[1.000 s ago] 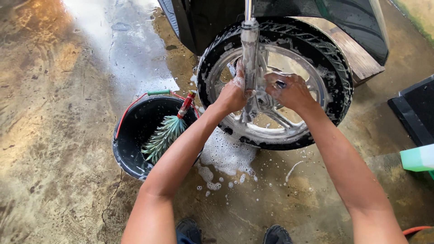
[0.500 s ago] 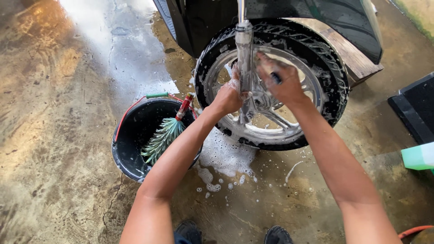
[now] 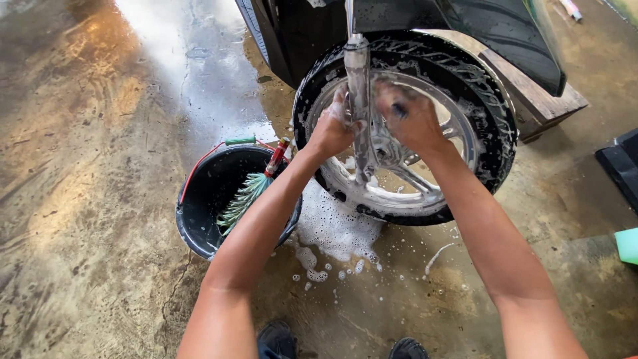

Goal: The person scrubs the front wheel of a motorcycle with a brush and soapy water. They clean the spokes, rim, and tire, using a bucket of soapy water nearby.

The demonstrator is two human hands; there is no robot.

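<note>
The soapy wheel point(image 3: 405, 126) is held by both hands: the fork leg point(image 3: 357, 100) is clenched in the left grip point(image 3: 330, 129), a small dark tool is clasped in the right grip point(image 3: 409, 118); a black bucket point(image 3: 206, 206) stands left of the wheel.

Bright daylight, wet glare, motion blur at the hands

Strong light from the far side bounces white off the wet concrete floor point(image 3: 166, 60); the near floor lies duller. The right hand point(image 3: 409, 119) is smeared by motion blur, the bucket point(image 3: 199, 219) interior stays dark, and edges bow slightly.

Glossy wet rubber tyre point(image 3: 488, 106), shiny metal rim point(image 3: 399, 193), rough concrete floor point(image 3: 86, 199).
</note>
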